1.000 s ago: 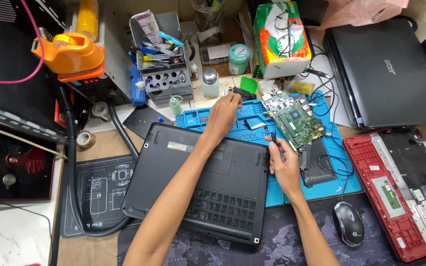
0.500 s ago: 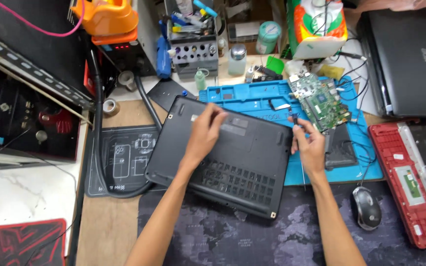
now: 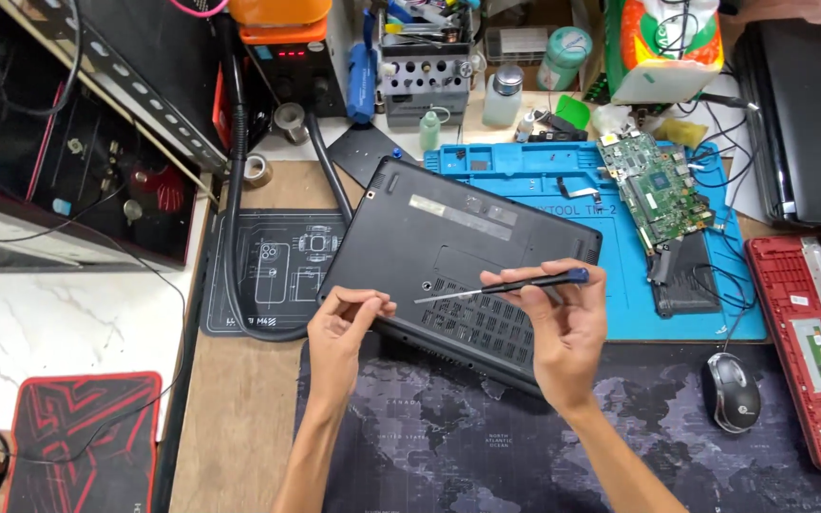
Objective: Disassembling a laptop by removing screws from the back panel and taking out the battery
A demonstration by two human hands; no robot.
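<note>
A black laptop (image 3: 448,247) lies bottom up, tilted across the blue work mat (image 3: 525,171) and the dark desk mat. My right hand (image 3: 563,323) holds a thin screwdriver (image 3: 505,286) with a black and blue handle, its tip pointing left over the laptop's vent grille. My left hand (image 3: 339,328) hovers at the laptop's near left edge, fingertips pinched together; whether something tiny sits between them I cannot tell. A green circuit board (image 3: 658,190) rests on the blue mat to the right.
A red opened laptop shell (image 3: 805,351) and a black mouse (image 3: 732,391) lie at the right, a closed black laptop (image 3: 810,123) behind them. Tool holder (image 3: 425,66), bottles and an orange unit (image 3: 287,47) stand at the back. A black hose (image 3: 235,237) curves on the left.
Both hands have drawn back from the laptop's far side toward me. My right hand now holds the screwdriver out level, and my left hand has lifted off the laptop and pinched its fingers.
</note>
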